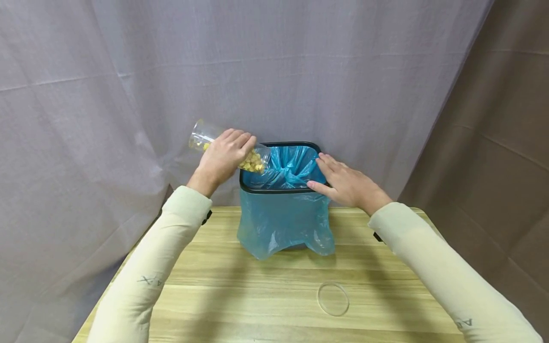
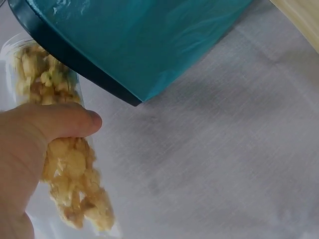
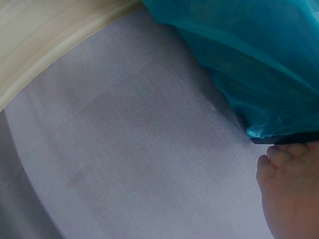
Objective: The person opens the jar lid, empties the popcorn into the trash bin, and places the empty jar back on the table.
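My left hand (image 1: 227,153) grips a clear plastic jar (image 1: 201,136) of yellow popcorn-like pieces (image 1: 254,163). The jar tilts down to the right, its lower end over the left rim of a trash bin (image 1: 283,191). In the left wrist view, the thumb (image 2: 75,119) lies across the jar, and the pieces (image 2: 75,169) fill much of it. A blue plastic bag (image 1: 285,224) lines the bin and hangs over its outside, with a bunched, twisted part inside. My right hand (image 1: 349,186) rests at the bin's right rim, its fingers fairly straight.
A clear ring-shaped lid or band (image 1: 333,299) lies on the wooden table (image 1: 240,300), in front of the bin and to the right. Behind the bin hangs a grey curtain (image 1: 274,71). A brown cloth (image 1: 493,166) hangs at the right.
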A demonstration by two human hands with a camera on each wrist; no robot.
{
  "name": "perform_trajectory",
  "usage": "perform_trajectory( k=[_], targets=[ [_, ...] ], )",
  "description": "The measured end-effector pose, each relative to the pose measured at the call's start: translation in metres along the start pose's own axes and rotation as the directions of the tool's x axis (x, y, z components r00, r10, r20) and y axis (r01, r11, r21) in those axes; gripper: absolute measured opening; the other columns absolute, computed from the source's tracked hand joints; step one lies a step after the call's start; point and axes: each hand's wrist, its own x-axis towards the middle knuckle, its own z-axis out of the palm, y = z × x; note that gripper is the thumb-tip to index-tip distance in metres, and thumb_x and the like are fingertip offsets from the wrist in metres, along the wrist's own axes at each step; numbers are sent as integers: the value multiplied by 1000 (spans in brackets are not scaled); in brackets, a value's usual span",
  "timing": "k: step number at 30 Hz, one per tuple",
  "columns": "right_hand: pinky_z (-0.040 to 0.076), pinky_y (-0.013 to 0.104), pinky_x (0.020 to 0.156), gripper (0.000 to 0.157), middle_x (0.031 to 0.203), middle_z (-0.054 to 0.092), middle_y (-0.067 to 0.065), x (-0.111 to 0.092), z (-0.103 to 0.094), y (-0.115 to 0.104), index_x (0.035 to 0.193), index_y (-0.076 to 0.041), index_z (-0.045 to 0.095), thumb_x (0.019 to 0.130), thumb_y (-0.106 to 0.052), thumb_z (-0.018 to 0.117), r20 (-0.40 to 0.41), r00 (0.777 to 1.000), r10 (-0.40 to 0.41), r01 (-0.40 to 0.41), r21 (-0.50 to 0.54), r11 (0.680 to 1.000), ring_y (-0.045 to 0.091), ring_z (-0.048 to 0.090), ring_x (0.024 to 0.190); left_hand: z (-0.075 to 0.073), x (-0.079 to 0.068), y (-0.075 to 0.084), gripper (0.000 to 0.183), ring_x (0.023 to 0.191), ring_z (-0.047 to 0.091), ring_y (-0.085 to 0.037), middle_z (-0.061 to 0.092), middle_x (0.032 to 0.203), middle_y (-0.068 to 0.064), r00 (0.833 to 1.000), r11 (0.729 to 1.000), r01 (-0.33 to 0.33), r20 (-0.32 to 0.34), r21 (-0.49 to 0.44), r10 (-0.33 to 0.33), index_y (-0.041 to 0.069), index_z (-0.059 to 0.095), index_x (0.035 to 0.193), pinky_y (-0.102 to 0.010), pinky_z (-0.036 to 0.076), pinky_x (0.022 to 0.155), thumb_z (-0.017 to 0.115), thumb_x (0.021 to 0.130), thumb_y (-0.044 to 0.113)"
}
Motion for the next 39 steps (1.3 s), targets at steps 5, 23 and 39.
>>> perform_trajectory(
  k=[5, 23, 39],
  targets=[
    [18, 61, 132, 96, 178, 7, 17, 0, 0, 1, 169, -4, 11, 105, -73, 30, -3, 1000, 6, -6, -4, 1000, 39, 9, 165, 0, 2, 0, 36, 117, 71, -33, 74, 124, -16, 999, 999, -32, 12, 19, 32, -1, 67, 126, -43, 54, 111, 60, 93, -15],
    [18, 60, 133, 97, 179, 6, 16, 2, -1, 0, 169, -4, 12, 104, -74, 28, 0, 1000, -4, 4, -4, 1000, 38, 8, 166, -4, 9, -5, 43, 121, 70, -31, 74, 129, -15, 994, 992, -96, 59, 76, 92, 0, 67, 133, -42, 53, 113, 65, 93, -15],
    [19, 60, 132, 98, 179, 6, 16, 5, 2, -2, 169, -4, 12, 103, -76, 27, -2, 1000, 0, 0, 6, 1000, 37, 9, 166, -9, 20, 1, 42, 124, 70, -32, 74, 132, -15, 998, 997, 16, 60, -73, -11, 1, 67, 134, -44, 52, 115, 68, 94, -11]
  ],
)
